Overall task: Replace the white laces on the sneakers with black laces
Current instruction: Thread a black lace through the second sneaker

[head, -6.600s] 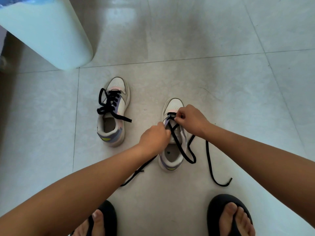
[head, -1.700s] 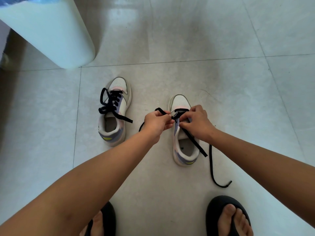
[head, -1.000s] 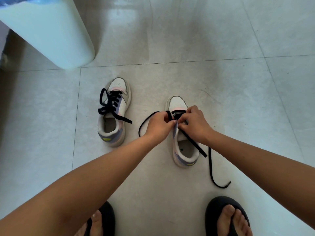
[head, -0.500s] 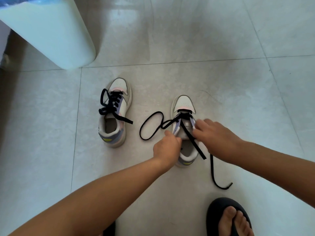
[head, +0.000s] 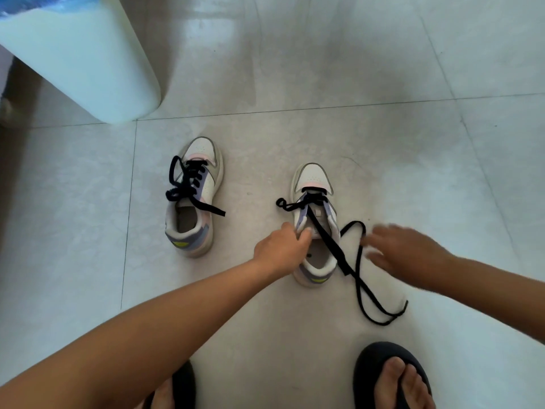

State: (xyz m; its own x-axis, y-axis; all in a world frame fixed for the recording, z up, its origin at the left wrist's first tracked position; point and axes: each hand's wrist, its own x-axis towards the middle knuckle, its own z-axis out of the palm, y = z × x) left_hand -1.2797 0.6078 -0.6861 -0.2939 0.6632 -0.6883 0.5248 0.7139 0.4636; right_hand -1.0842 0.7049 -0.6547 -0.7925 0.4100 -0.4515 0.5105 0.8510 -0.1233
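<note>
On the tiled floor between my sandals, my left hand (head: 281, 246) grips the tongue edge of the right sneaker (head: 315, 228), fingers curled on it. My right hand (head: 404, 252), blurred, fingers spread and holding nothing, has let go of the black lace (head: 327, 234) it pinched a second ago; that lace now trails over the shoe's opening and loops on the floor to the right. The short end at left has been drawn in to a small curl by the toe eyelets. Only those far eyelets look threaded, I judge. The left sneaker (head: 193, 199), well apart, already wears black.
</note>
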